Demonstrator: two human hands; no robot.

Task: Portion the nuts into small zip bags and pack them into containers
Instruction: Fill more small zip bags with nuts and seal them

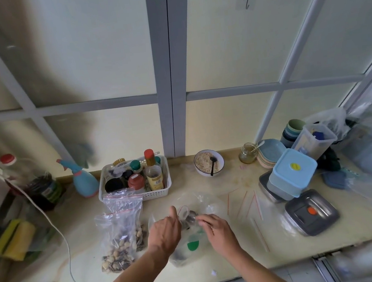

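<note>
One camera on the person's head looks forward and down, close over the worktop (251,238), toward the window wall (99,57) behind.

**Soft daylight, wide-angle warp**

Even, diffuse light comes through the frosted window panes (107,45) behind the bench (218,261), bright without harsh glare. A dark smeared shadow crosses the left panes. Window frames bow outward strongly. Objects near the bench's left and right edges are blurred; the centre is only moderately sharp.
</note>
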